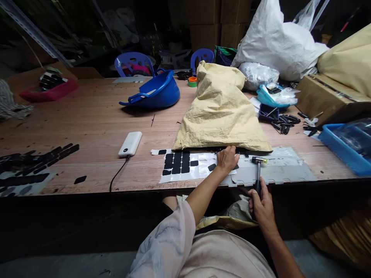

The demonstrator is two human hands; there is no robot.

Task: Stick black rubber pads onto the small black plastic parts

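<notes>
My right hand [263, 204] is wrapped round the black handle of a small hammer [258, 170], whose head has a yellowish face and is held over a grey board [278, 170]. At the near edge of a pale yellow woven sack [223, 112], my left hand [227, 158] has its fingers curled downward among small black pieces. Its fingertips are partly hidden, so what they hold cannot be made out. Left of that hand lies a white sheet [199, 172] with rows of black rounded pads [176, 162] on it.
A white power bank [130, 143] with a black cable lies on the wooden table [95, 127]. Behind stand a blue basin [159, 92] and a red tray [49, 90]. Black parts [285, 122], a cardboard box [333, 96] and a blue bin [348, 146] are at right.
</notes>
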